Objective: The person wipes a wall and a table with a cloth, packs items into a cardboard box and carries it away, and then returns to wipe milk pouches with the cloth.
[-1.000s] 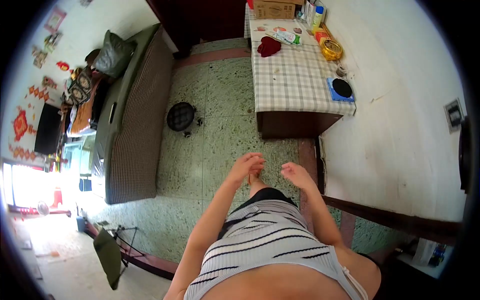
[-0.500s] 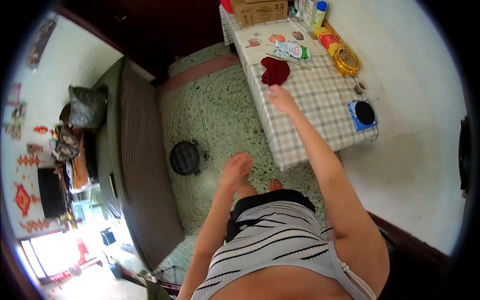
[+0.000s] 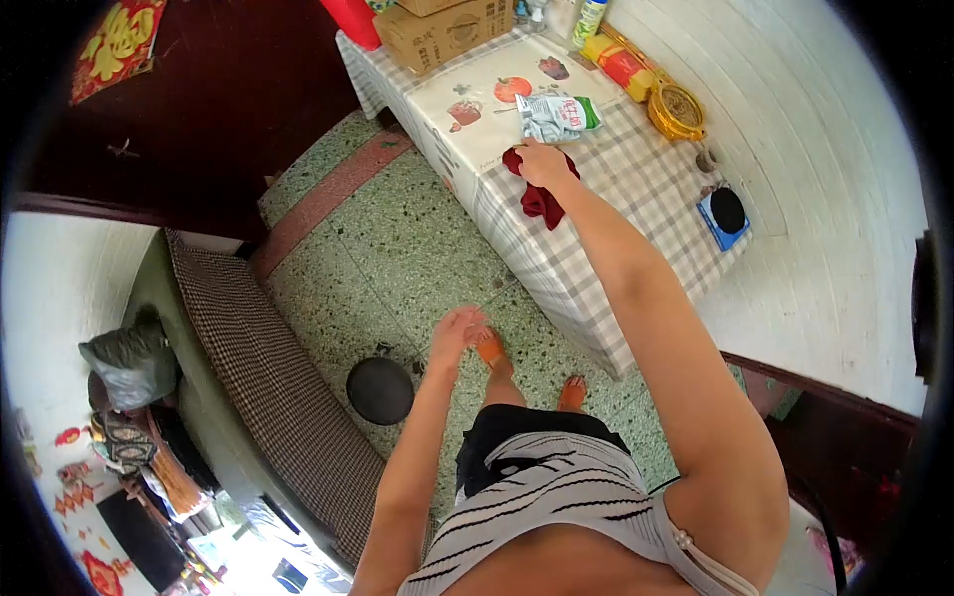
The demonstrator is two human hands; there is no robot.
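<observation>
A dark red cloth (image 3: 544, 206) lies crumpled on the checked tablecloth (image 3: 636, 199), near the table's left edge. My right hand (image 3: 545, 164) is on the cloth, its fingers closed round the upper part. Just beyond it is a white and green packet (image 3: 558, 117), partly over the printed fruit pattern. Lower and to the left, my left hand (image 3: 459, 330) hangs over the floor with its fingers apart and nothing in it.
A round black stool (image 3: 380, 390) stands left of my feet. Farther left is a sofa (image 3: 268, 387). On the table are a cardboard box (image 3: 447, 35), a yellow-rimmed container (image 3: 677, 109) and a blue item with a black disc (image 3: 723, 219). A dark door (image 3: 199, 109) is ahead.
My right hand has reached forward to the table and closed on the red cloth, which has shifted shape. The view has turned and come nearer the table. My left hand stays low.
</observation>
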